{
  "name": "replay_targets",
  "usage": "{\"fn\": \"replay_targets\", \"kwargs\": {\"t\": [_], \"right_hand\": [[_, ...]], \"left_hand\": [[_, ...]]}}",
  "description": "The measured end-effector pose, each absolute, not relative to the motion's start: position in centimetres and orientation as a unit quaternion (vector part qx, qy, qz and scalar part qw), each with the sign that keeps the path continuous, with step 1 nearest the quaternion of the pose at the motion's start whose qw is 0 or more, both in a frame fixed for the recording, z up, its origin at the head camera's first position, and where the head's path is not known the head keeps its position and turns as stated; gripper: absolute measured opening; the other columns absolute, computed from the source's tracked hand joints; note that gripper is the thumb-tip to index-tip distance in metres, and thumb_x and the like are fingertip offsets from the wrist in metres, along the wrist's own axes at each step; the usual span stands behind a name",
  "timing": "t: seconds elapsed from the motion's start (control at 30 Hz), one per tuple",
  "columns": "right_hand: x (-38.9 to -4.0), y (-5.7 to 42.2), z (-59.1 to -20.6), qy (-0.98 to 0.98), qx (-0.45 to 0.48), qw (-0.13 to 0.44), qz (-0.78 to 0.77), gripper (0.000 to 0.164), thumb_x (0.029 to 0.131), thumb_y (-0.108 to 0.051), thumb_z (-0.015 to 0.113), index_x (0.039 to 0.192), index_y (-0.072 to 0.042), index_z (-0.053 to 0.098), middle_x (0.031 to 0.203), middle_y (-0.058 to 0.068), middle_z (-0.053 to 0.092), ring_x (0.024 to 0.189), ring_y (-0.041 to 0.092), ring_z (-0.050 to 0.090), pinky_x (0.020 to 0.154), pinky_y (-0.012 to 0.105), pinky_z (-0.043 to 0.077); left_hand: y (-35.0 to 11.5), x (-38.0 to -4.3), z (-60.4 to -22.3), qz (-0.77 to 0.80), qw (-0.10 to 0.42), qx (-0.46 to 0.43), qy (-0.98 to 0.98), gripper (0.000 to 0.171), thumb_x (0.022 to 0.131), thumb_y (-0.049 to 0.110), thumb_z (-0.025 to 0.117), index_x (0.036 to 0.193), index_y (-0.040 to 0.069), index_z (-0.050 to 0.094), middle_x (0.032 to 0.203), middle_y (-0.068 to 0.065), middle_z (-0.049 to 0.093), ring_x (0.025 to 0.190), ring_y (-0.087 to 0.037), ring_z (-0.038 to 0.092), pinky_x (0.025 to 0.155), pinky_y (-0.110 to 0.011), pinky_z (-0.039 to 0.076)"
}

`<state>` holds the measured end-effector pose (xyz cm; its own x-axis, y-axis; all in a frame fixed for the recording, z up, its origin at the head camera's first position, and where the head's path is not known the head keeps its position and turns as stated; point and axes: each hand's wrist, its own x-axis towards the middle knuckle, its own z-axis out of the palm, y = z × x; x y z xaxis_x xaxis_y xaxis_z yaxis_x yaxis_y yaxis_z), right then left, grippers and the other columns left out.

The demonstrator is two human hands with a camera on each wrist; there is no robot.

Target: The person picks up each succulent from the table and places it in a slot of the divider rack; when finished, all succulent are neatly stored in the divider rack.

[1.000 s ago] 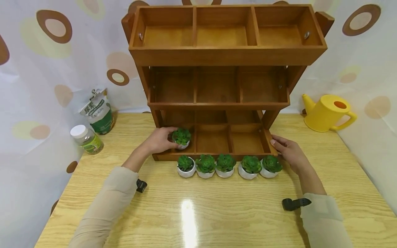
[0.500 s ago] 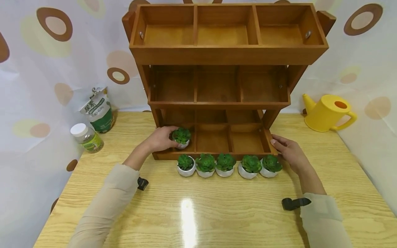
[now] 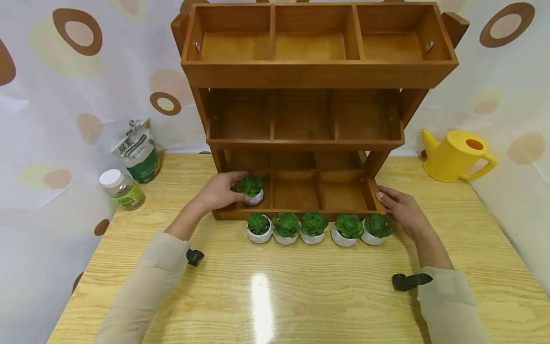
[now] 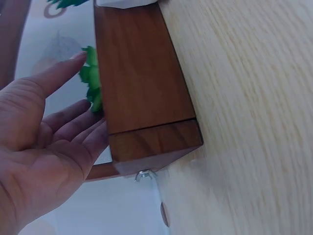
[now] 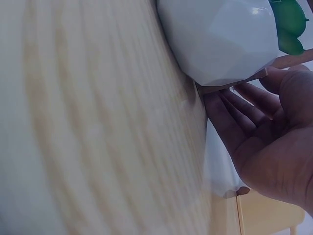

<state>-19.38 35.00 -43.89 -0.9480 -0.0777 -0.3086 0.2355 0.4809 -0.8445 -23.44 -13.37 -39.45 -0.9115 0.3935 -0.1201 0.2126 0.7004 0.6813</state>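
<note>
In the head view my left hand (image 3: 221,190) is at the left compartment of the lowest tier of a brown wooden plant shelf (image 3: 320,76). Beside its thumb and fingers stands a small potted succulent (image 3: 251,187) in a white pot, tilted slightly. The left wrist view shows that thumb and fingers (image 4: 68,115) spread apart, green leaves (image 4: 93,78) beyond them. My right hand (image 3: 401,210) holds the right end board of the lowest tier, its thumb at the upper edge and fingers along the outer side. Several more potted succulents (image 3: 286,228) line up before the shelf.
A yellow watering can (image 3: 456,155) stands at the right on the wooden table (image 3: 326,291). At the left are a white-capped jar (image 3: 122,190) and a green-and-white bag (image 3: 139,155) closed with a clip. A patterned cloth (image 3: 124,100) hangs behind.
My left hand has eased slightly left from the potted succulent, and its fingers have loosened. More of the white pot shows. The right hand stays at the shelf's end.
</note>
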Motion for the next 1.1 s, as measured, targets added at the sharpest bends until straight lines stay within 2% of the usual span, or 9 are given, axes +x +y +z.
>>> {"fn": "replay_targets", "kwargs": {"t": [0.23, 0.37, 0.5, 0.6, 0.67, 0.87, 1.1], "right_hand": [[-19.1, 35.0, -43.6, 0.848, 0.048, 0.154, -0.504, 0.07, 0.108, -0.05, 0.037, 0.163, -0.012, 0.019, 0.163, 0.023, 0.033, 0.144, 0.04, 0.042, 0.099, 0.029, 0.055], [-19.0, 35.0, -43.4, 0.847, 0.054, 0.154, -0.505, 0.068, 0.108, -0.049, 0.037, 0.163, -0.013, 0.019, 0.163, 0.023, 0.032, 0.144, 0.041, 0.042, 0.094, 0.023, 0.056], [-19.1, 34.9, -43.4, 0.846, 0.057, 0.158, -0.506, 0.067, 0.109, -0.047, 0.037, 0.163, -0.013, 0.018, 0.164, 0.023, 0.029, 0.145, 0.041, 0.04, 0.096, 0.025, 0.056], [-19.1, 34.9, -43.4, 0.847, 0.054, 0.157, -0.504, 0.068, 0.108, -0.049, 0.037, 0.163, -0.012, 0.018, 0.164, 0.022, 0.03, 0.145, 0.04, 0.041, 0.095, 0.023, 0.056], [-19.1, 34.9, -43.5, 0.847, 0.052, 0.154, -0.506, 0.072, 0.107, -0.053, 0.038, 0.163, -0.013, 0.019, 0.164, 0.021, 0.031, 0.144, 0.039, 0.042, 0.088, 0.017, 0.056], [-19.1, 35.0, -43.4, 0.843, 0.057, 0.154, -0.512, 0.074, 0.106, -0.055, 0.039, 0.163, -0.013, 0.019, 0.164, 0.021, 0.03, 0.145, 0.04, 0.041, 0.089, 0.018, 0.056], [-19.0, 34.9, -43.6, 0.84, 0.059, 0.156, -0.517, 0.074, 0.105, -0.055, 0.039, 0.163, -0.013, 0.019, 0.165, 0.019, 0.029, 0.146, 0.039, 0.039, 0.089, 0.016, 0.055]], "left_hand": [[-14.5, -22.0, -38.7, 0.381, 0.11, 0.172, 0.902, 0.075, 0.09, 0.029, 0.079, 0.154, 0.011, 0.045, 0.157, -0.011, 0.048, 0.139, -0.035, 0.052, 0.111, -0.05, 0.046], [-15.1, -20.9, -38.1, 0.398, 0.102, 0.18, 0.894, 0.079, 0.09, 0.034, 0.078, 0.156, 0.014, 0.041, 0.159, -0.008, 0.045, 0.143, -0.033, 0.048, 0.113, -0.052, 0.043], [-15.9, -19.6, -38.0, 0.424, 0.102, 0.175, 0.883, 0.084, 0.089, 0.04, 0.078, 0.158, 0.019, 0.037, 0.161, -0.005, 0.042, 0.146, -0.03, 0.044, 0.117, -0.053, 0.039], [-16.7, -18.8, -38.1, 0.435, 0.101, 0.165, 0.879, 0.084, 0.088, 0.044, 0.078, 0.159, 0.022, 0.037, 0.161, -0.002, 0.042, 0.147, -0.029, 0.043, 0.118, -0.052, 0.037], [-17.1, -18.4, -38.3, 0.435, 0.099, 0.157, 0.881, 0.083, 0.088, 0.046, 0.078, 0.158, 0.024, 0.038, 0.161, 0.001, 0.043, 0.146, -0.028, 0.044, 0.118, -0.051, 0.038], [-18.3, -17.5, -38.9, 0.458, 0.091, 0.141, 0.873, 0.075, 0.089, 0.04, 0.078, 0.155, 0.025, 0.044, 0.158, 0.0, 0.047, 0.143, -0.027, 0.049, 0.117, -0.047, 0.041], [-18.3, -16.0, -39.7, 0.483, 0.113, 0.144, 0.856, 0.076, 0.088, 0.04, 0.079, 0.154, 0.023, 0.046, 0.156, -0.005, 0.049, 0.14, -0.028, 0.053, 0.113, -0.046, 0.045]]}}
